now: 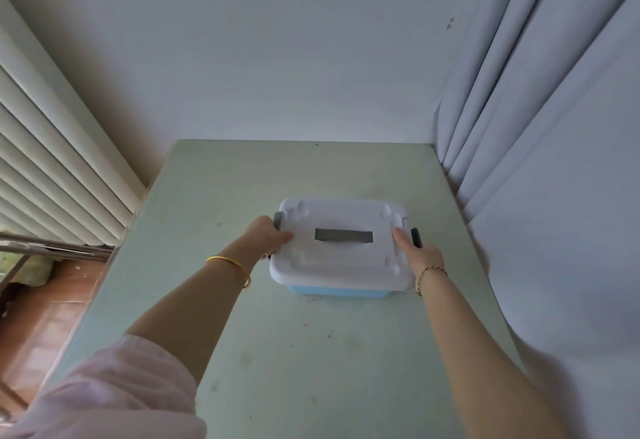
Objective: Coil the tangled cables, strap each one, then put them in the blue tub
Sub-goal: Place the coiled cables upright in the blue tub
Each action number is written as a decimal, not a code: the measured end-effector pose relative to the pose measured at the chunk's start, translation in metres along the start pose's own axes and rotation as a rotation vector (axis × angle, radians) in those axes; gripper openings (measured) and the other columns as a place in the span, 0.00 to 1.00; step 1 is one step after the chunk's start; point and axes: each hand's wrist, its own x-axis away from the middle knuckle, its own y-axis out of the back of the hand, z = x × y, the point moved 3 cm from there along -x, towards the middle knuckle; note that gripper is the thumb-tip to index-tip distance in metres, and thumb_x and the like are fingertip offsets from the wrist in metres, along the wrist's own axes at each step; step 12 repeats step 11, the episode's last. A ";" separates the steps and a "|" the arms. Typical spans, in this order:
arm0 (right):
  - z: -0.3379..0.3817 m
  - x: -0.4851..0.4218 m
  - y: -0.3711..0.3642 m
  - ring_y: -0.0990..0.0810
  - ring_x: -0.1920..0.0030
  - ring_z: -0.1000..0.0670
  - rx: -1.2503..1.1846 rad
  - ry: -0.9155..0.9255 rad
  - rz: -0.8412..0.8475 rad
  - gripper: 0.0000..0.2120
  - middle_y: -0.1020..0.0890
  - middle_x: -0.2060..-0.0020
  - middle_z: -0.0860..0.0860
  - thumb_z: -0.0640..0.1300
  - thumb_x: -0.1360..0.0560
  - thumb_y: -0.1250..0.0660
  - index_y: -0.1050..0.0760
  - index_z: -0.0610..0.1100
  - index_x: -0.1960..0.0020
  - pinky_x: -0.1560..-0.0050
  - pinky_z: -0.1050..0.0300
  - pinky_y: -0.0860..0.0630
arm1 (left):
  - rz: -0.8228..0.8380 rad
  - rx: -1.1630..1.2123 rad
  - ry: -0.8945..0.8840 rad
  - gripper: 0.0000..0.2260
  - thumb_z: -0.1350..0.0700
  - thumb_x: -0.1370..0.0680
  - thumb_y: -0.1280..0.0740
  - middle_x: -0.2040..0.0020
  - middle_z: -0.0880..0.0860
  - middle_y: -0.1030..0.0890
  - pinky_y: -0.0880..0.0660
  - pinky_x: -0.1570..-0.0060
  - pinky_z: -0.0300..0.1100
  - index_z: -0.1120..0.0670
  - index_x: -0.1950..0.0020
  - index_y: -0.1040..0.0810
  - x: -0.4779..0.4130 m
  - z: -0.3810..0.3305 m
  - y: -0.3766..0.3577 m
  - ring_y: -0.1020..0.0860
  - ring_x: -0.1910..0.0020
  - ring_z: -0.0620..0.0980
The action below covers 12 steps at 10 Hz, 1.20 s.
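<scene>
The blue tub (337, 291) stands in the middle of the pale green table (277, 352), closed by a white lid (343, 258) with a grey handle recess on top. My left hand (268, 234) grips the lid's left side at the grey latch, thumb on top. At the right side my right hand (417, 251) holds the lid beside the other grey latch (415, 237), thumb resting on the lid. No cables or straps are in view; the tub's inside is hidden under the lid.
A white wall stands behind the table and grey curtains (519, 109) hang along its right edge. White blinds (45, 168) and a metal rail are at the left, above a brown floor (38, 317).
</scene>
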 end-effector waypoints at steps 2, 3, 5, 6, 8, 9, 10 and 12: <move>0.013 0.013 -0.005 0.29 0.62 0.42 0.384 0.324 -0.291 0.20 0.22 0.61 0.41 0.55 0.24 0.38 0.25 0.37 0.56 0.65 0.56 0.36 | -0.122 -0.172 -0.006 0.13 0.49 0.21 0.37 0.62 0.54 0.25 0.29 0.60 0.44 0.59 0.57 0.30 0.002 -0.001 -0.005 0.24 0.56 0.57; 0.017 0.015 -0.009 0.24 0.57 0.39 0.487 0.373 -0.304 0.20 0.20 0.57 0.38 0.52 0.21 0.41 0.26 0.34 0.55 0.64 0.55 0.36 | -0.204 -0.242 -0.003 0.13 0.52 0.19 0.43 0.48 0.59 0.21 0.28 0.50 0.47 0.59 0.44 0.26 0.001 -0.003 -0.013 0.27 0.41 0.60; 0.033 0.011 -0.013 0.22 0.52 0.37 0.562 0.440 -0.313 0.21 0.20 0.54 0.36 0.51 0.20 0.44 0.26 0.32 0.52 0.62 0.54 0.36 | -0.249 -0.255 0.009 0.16 0.56 0.19 0.49 0.43 0.61 0.22 0.32 0.46 0.49 0.62 0.39 0.27 -0.006 -0.006 -0.017 0.35 0.34 0.60; 0.056 -0.005 -0.022 0.22 0.51 0.36 0.519 0.473 -0.278 0.21 0.20 0.53 0.36 0.51 0.20 0.42 0.26 0.32 0.51 0.61 0.53 0.35 | -0.275 -0.223 0.000 0.15 0.56 0.19 0.48 0.44 0.62 0.21 0.36 0.39 0.49 0.63 0.42 0.26 -0.027 -0.013 -0.004 0.31 0.37 0.62; 0.094 -0.037 -0.052 0.23 0.53 0.38 0.437 0.484 -0.176 0.19 0.20 0.54 0.37 0.50 0.21 0.41 0.26 0.33 0.53 0.63 0.55 0.36 | -0.355 -0.161 0.000 0.15 0.56 0.19 0.47 0.44 0.63 0.21 0.36 0.40 0.48 0.64 0.40 0.28 -0.064 -0.029 0.027 0.33 0.36 0.63; 0.099 -0.046 -0.065 0.23 0.53 0.38 0.463 0.494 -0.155 0.18 0.20 0.54 0.37 0.49 0.21 0.41 0.26 0.34 0.52 0.63 0.55 0.36 | -0.373 -0.143 0.004 0.14 0.57 0.19 0.47 0.46 0.61 0.21 0.34 0.45 0.48 0.63 0.39 0.28 -0.074 -0.024 0.028 0.35 0.35 0.61; 0.102 -0.051 -0.068 0.23 0.54 0.39 0.474 0.483 -0.119 0.17 0.21 0.56 0.39 0.49 0.21 0.42 0.27 0.34 0.52 0.63 0.55 0.36 | -0.375 -0.111 0.007 0.14 0.57 0.20 0.47 0.47 0.60 0.21 0.36 0.49 0.47 0.61 0.40 0.29 -0.080 -0.023 0.027 0.35 0.36 0.60; 0.102 -0.053 -0.066 0.26 0.57 0.41 0.460 0.498 -0.001 0.14 0.24 0.58 0.42 0.49 0.21 0.41 0.29 0.36 0.52 0.61 0.54 0.34 | -0.374 -0.115 -0.032 0.14 0.56 0.20 0.46 0.45 0.61 0.22 0.36 0.48 0.47 0.61 0.40 0.29 -0.078 -0.025 0.030 0.34 0.38 0.61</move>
